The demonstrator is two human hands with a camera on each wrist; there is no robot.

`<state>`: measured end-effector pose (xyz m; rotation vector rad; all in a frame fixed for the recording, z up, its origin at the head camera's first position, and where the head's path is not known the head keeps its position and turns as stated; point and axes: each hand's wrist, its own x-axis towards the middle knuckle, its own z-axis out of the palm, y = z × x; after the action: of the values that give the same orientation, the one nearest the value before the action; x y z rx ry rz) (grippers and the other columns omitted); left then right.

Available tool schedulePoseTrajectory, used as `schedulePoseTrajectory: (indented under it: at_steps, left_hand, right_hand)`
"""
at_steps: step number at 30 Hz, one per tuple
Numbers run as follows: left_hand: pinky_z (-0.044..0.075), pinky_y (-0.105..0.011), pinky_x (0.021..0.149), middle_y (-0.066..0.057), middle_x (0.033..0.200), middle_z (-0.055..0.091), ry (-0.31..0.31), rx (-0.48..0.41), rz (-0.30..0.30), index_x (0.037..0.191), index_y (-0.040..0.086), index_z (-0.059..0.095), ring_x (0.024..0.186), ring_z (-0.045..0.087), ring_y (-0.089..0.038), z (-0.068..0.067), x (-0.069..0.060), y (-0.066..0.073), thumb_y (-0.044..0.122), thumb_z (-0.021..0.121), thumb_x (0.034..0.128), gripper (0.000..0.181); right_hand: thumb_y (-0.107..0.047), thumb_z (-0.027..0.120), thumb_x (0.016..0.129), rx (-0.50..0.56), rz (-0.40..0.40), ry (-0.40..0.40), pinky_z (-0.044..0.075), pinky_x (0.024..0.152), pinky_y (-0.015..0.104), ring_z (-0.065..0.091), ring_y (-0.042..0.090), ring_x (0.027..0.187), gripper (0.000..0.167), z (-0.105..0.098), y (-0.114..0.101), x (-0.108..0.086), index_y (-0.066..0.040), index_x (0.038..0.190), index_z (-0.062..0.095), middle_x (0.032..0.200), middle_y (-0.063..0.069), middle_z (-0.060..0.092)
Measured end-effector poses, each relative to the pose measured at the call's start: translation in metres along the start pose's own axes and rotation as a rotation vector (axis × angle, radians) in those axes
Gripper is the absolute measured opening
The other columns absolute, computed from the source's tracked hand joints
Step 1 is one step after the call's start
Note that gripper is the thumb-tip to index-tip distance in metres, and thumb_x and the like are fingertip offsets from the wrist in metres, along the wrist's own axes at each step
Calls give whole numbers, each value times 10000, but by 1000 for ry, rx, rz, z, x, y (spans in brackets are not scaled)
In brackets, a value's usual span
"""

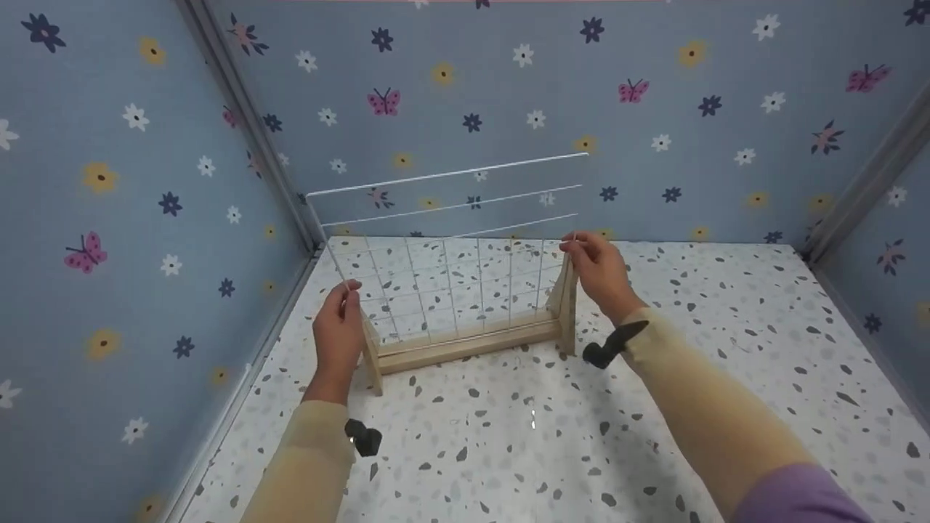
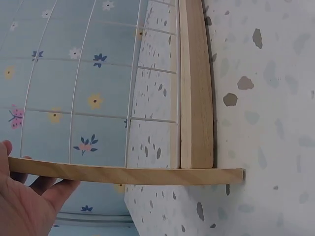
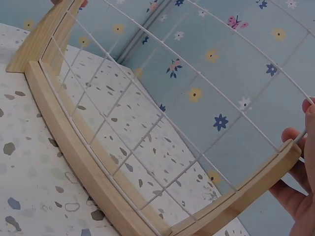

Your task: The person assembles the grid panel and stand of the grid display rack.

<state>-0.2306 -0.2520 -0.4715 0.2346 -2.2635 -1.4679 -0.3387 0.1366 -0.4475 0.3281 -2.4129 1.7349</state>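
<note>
A white wire grid point(image 1: 447, 174) stands tilted in a wooden stand, its lower edge set along the pale wooden base bar point(image 1: 468, 349). Together they form one wire grid rack. At the left end, my left hand point(image 1: 340, 338) grips the upper part of the left wooden side piece point(image 2: 123, 174), fingers behind it. My right hand point(image 1: 601, 274) pinches the rack at the top of the right wooden side piece point(image 1: 568, 309), where the wire meets the wood; some of its fingers lie behind the wood in the right wrist view.
The rack stands on a white speckled tabletop point(image 1: 465, 450). Blue flowered panels point(image 1: 508, 87) rise behind it and on both sides, joined by grey corner posts point(image 1: 251, 123). A dark camera mount point(image 1: 363, 438) sits on the left wrist, another point(image 1: 614, 345) on the right.
</note>
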Motion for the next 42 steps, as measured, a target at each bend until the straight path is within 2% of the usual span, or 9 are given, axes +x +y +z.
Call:
schedulePoseTrajectory:
  at_steps: [4,6,9,24,26,28,32,37,42]
  left_hand:
    - [356,-475,1155,-88,1598,372,-111,14,-43,1514,173,427,1436,389,-291,17,4,5,252,324,1123,412]
    - [233,-474,1225,-77,1651,273,-168,31,-62,1569,204,339,1522,236,-268,27,6,8,257,286,1127,448]
    - [202,-466,1235,-63,1669,229,-210,44,-84,1600,250,274,1534,201,-263,42,9,15,261,280,1128,472]
    - [288,-467,1203,-62,1648,291,-289,46,-84,1577,285,319,1497,301,-284,102,13,45,248,297,1127,452]
    - [350,-457,1171,-63,1637,317,-295,47,-67,1580,271,321,1447,384,-297,110,13,49,236,297,1127,454]
    - [323,-463,1185,-56,1630,334,-294,61,-43,1577,256,331,1438,402,-291,117,13,54,222,301,1127,453]
    - [367,-460,1151,-65,1595,398,-301,67,-19,1536,219,395,1394,463,-272,127,12,60,198,316,1123,420]
    - [484,-435,945,-79,1554,452,-301,52,-35,1485,197,446,1208,577,-272,134,10,62,179,322,1123,383]
    - [473,-421,1021,-61,1566,440,-310,52,-33,1495,210,441,1346,509,-251,141,10,64,186,333,1122,389]
  right_hand:
    - [-247,490,1086,-7,3,34,494,997,397,603,265,1211,304,-17,8,-4,-41,1275,610,1264,161,668]
    - [-261,486,1087,-25,10,51,494,1014,391,601,257,1220,320,-27,12,-6,-45,1293,600,1275,147,666]
    - [-299,479,1087,-51,22,76,483,1041,402,588,252,1247,352,-42,17,-12,-56,1317,588,1296,123,660]
    - [-408,440,1083,-189,106,222,460,1080,443,575,225,1256,386,-98,33,-32,-142,1326,579,1302,56,657]
    - [-409,442,1082,-191,107,240,461,1077,444,574,221,1248,391,-106,35,-35,-139,1331,577,1298,54,656]
    - [-419,442,1080,-200,106,257,461,1078,446,573,218,1246,401,-112,36,-38,-139,1335,573,1299,54,655]
    - [-436,431,1078,-220,104,279,454,1091,449,560,210,1267,397,-122,40,-44,-164,1336,564,1297,45,652]
    - [-433,426,1078,-233,79,278,414,1130,447,540,205,1311,401,-127,46,-51,-154,1338,552,1291,47,650]
    - [-438,410,1079,-250,83,304,390,1144,462,519,221,1338,423,-130,49,-57,-148,1365,523,1309,57,631]
